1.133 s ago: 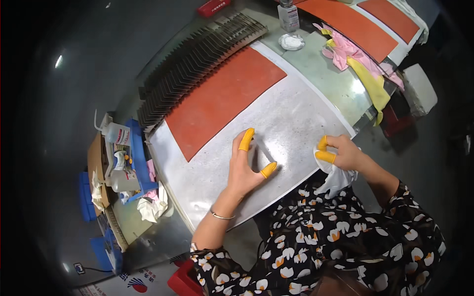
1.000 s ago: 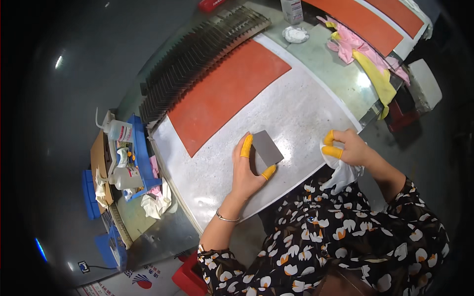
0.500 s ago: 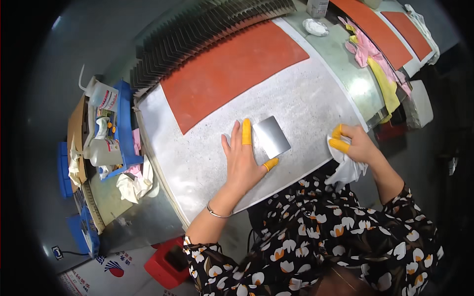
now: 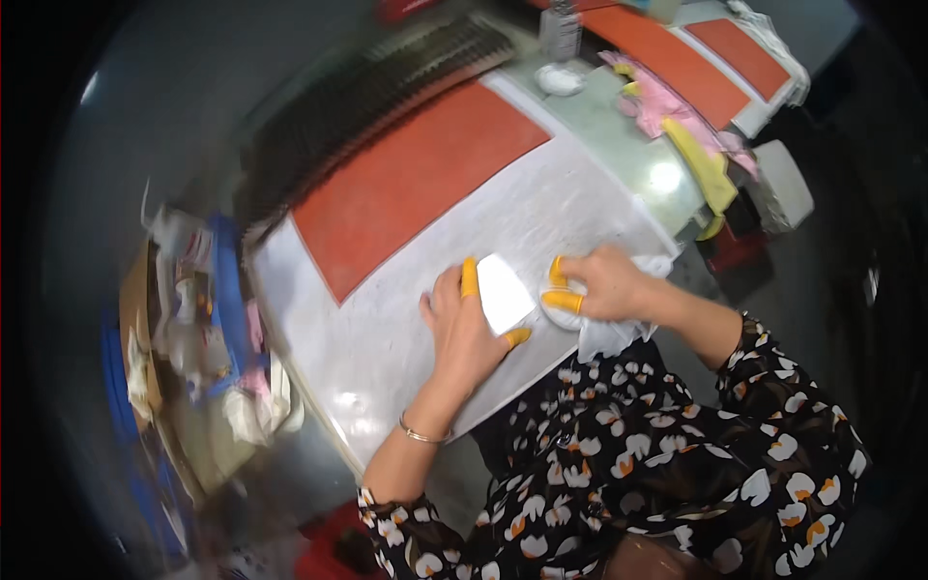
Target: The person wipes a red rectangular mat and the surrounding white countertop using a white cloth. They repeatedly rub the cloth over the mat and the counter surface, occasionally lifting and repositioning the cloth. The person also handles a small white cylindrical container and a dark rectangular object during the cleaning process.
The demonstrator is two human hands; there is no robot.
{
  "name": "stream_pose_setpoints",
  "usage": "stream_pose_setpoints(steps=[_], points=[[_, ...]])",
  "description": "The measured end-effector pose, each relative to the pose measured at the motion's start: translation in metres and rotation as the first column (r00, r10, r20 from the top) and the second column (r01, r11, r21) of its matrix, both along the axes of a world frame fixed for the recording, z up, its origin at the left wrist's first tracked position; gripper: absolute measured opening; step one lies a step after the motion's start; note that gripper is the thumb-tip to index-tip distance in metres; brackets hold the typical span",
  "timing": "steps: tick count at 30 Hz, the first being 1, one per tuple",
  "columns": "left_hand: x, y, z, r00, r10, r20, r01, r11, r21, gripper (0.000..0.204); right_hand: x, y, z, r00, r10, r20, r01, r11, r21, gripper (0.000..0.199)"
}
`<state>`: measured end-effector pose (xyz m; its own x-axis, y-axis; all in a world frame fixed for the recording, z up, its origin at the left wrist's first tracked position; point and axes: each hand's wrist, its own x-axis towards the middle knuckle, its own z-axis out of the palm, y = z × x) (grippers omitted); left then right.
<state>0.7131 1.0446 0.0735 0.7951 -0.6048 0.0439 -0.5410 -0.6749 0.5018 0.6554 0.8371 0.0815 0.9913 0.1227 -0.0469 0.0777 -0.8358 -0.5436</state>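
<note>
A small rectangular metal plate (image 4: 506, 295) lies on the white sheet, its face shining bright white. My left hand (image 4: 456, 324) rests flat beside it with fingers spread. Its index finger and thumb, both in yellow finger cots, touch or nearly touch the plate's left and lower edges. Just right of the plate, my right hand (image 4: 609, 285) is closed on a white cloth (image 4: 614, 340), which hangs down below the fingers. Its thumb and index finger also wear yellow cots. Whether the cloth touches the plate I cannot tell.
An orange-red mat (image 4: 416, 184) covers the sheet's far part, with a long dark slotted rack (image 4: 377, 111) behind it. At left a blue tray (image 4: 227, 290) holds bottles. Pink and yellow cloths (image 4: 686, 130), a white dish (image 4: 561, 80) and a bottle (image 4: 561, 34) stand far right.
My right hand has moved left with the cloth, close to the plate. The left hand keeps its place beside the plate. The whole view has shifted, and the plate now looks bright white.
</note>
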Motion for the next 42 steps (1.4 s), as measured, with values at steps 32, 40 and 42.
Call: stream_pose_setpoints(steps=[32,40,42], points=[[0.030,-0.566,0.030,0.755,-0.468,-0.459,0.024,0.719,-0.694,0.075,-0.017,-0.533,0.029,0.524,-0.732,-0.435,-0.151,-0.583,0.799,0.020],[0.058,-0.566,0.061,0.948,-0.302,-0.097,0.281,0.943,-0.180,0.097,0.032,-0.574,0.017,0.530,-0.698,-0.481,-0.047,-0.591,0.805,0.025],[0.067,-0.586,0.065,0.949,-0.310,-0.051,0.301,0.945,-0.131,0.097,0.032,-0.568,0.041,0.458,-0.772,-0.441,0.006,-0.493,0.870,0.029]])
